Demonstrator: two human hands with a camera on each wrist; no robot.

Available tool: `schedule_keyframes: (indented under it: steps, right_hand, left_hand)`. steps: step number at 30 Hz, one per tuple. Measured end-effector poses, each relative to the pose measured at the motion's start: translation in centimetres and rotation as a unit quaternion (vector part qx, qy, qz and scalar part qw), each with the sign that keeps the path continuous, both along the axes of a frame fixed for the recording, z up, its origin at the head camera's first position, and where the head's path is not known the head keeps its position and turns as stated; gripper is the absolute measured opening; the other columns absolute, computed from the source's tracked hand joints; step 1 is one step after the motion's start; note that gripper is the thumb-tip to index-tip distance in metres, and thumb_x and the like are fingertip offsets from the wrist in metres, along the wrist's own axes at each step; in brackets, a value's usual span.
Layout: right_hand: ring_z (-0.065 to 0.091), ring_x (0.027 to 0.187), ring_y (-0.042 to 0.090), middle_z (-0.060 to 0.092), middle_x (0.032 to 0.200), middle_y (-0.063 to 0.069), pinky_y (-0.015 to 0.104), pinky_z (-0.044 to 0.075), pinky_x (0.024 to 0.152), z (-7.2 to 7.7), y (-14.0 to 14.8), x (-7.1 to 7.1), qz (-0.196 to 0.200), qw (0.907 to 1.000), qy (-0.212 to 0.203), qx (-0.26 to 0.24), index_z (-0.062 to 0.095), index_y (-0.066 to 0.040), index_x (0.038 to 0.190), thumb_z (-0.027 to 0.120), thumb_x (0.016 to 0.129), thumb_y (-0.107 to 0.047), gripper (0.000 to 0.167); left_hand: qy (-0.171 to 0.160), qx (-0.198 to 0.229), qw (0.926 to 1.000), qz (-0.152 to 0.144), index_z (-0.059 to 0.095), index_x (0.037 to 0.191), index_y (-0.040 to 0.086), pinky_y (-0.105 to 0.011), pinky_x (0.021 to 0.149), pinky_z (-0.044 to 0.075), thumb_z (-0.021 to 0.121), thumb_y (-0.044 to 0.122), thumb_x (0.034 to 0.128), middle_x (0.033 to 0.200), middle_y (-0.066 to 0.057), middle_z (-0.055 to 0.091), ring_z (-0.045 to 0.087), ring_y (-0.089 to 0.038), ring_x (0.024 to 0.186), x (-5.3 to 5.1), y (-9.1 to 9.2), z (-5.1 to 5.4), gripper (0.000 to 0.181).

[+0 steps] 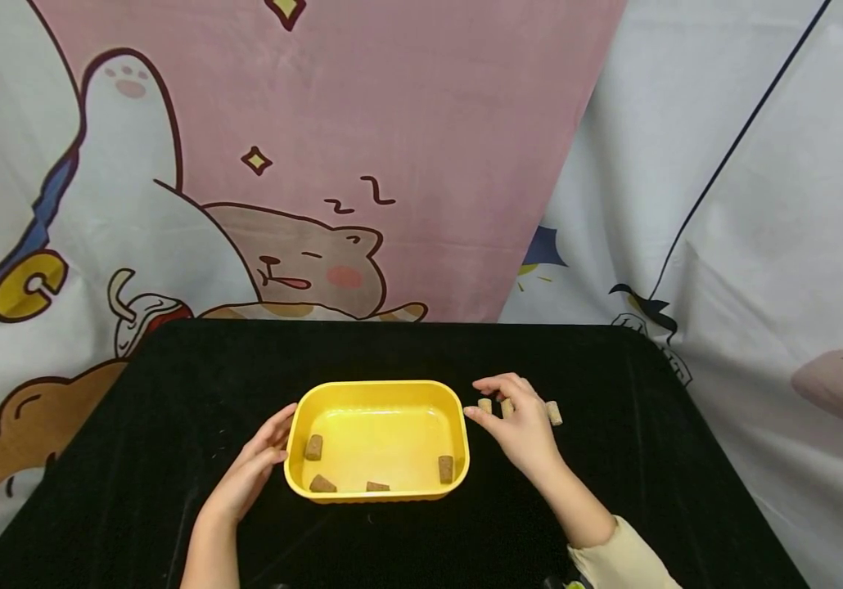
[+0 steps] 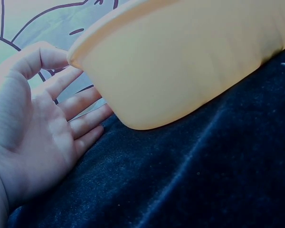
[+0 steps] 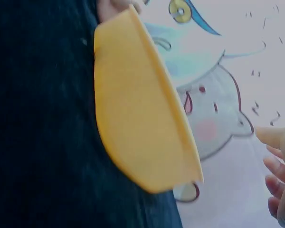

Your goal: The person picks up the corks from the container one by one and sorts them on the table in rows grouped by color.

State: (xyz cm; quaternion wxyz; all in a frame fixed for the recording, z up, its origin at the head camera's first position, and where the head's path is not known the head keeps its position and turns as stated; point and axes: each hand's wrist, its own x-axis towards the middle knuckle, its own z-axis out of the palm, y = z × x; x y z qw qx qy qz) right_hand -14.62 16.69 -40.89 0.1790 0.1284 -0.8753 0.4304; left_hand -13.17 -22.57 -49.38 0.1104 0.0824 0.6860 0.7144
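Observation:
A yellow plastic basin [image 1: 377,393] stands on the black cloth, with several brown corks in it, one cork [image 1: 446,469] near its right wall and another cork [image 1: 313,447] at the left. At the basin's left end is my left hand [image 1: 245,466]; in the left wrist view its fingers stretch along the outside and the thumb touches the rim. My right hand [image 1: 525,429] hovers off the basin's right edge, thumb and fingers apart. Between them shows a pale cork [image 1: 484,405], with a second cork [image 1: 507,407] partly behind the hand. A third cork [image 1: 554,412] lies just right of the hand.
Black cloth [image 1: 362,548] covers the table, its far edge just before a cartoon-printed curtain [image 1: 429,123]. A white cloth [image 1: 760,286] with a dark line hangs at the right. Small dark objects peek in at the bottom edge.

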Motion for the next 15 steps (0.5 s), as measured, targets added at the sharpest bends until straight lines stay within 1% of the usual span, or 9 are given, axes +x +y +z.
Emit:
schedule_keyframes:
  steps: [3, 6, 8, 11, 15]
  right_hand:
    - [0.054, 0.095, 0.02, 0.062, 0.1, -0.007, 0.044, 0.045, 0.081, 0.5, -1.7, -0.1, 0.046, 0.9989, 0.001, 0.01, 0.07, -0.017, 0.1, 0.083, 0.072, -0.017, 0.03]
    - [0.053, 0.097, 0.014, 0.062, 0.102, -0.011, 0.042, 0.044, 0.083, 0.6, -3.3, -0.3, 0.085, 0.9961, 0.0, 0.026, 0.07, -0.018, 0.101, 0.083, 0.072, -0.018, 0.031]
    - [0.052, 0.099, 0.013, 0.061, 0.104, -0.012, 0.04, 0.043, 0.084, 0.6, -4.3, -0.4, 0.113, 0.993, -0.002, 0.036, 0.071, -0.017, 0.103, 0.083, 0.072, -0.017, 0.033]
    - [0.052, 0.1, 0.014, 0.062, 0.106, -0.012, 0.04, 0.042, 0.085, 0.3, -5.7, -0.7, 0.157, 0.9864, -0.01, 0.048, 0.07, -0.016, 0.106, 0.083, 0.072, -0.018, 0.036]
    - [0.052, 0.105, 0.013, 0.063, 0.109, -0.01, 0.044, 0.038, 0.094, -0.3, -7.5, -1.0, 0.219, 0.9728, -0.027, 0.07, 0.069, -0.016, 0.11, 0.082, 0.074, -0.02, 0.038]
  left_hand:
    - [0.001, 0.002, 1.0, -0.002, 0.024, 0.15, 0.009, -0.064, 0.106, 0.009, 0.046, 0.011, 0.0932, 0.152, -0.017, 0.029, 0.031, -0.031, 0.134, 0.0, 0.0, 0.0, 0.061]
    - [0.001, 0.005, 1.0, -0.003, 0.024, 0.15, 0.01, -0.064, 0.106, 0.008, 0.045, 0.01, 0.0931, 0.152, -0.017, 0.028, 0.028, -0.034, 0.135, -0.1, 0.0, 0.0, 0.06]
    - [0.001, 0.004, 1.0, -0.003, 0.024, 0.15, 0.009, -0.064, 0.106, 0.008, 0.045, 0.011, 0.0933, 0.152, -0.017, 0.028, 0.026, -0.036, 0.135, -0.1, 0.0, 0.0, 0.06]
    - [0.0, 0.002, 1.0, -0.003, 0.024, 0.15, 0.009, -0.064, 0.106, 0.008, 0.045, 0.011, 0.0934, 0.152, -0.018, 0.028, 0.025, -0.037, 0.136, -0.1, 0.0, 0.0, 0.06]
    - [0.0, 0.0, 1.0, -0.004, 0.024, 0.15, 0.009, -0.063, 0.106, 0.009, 0.045, 0.011, 0.0933, 0.152, -0.018, 0.028, 0.026, -0.035, 0.136, -0.1, 0.0, 0.1, 0.061]
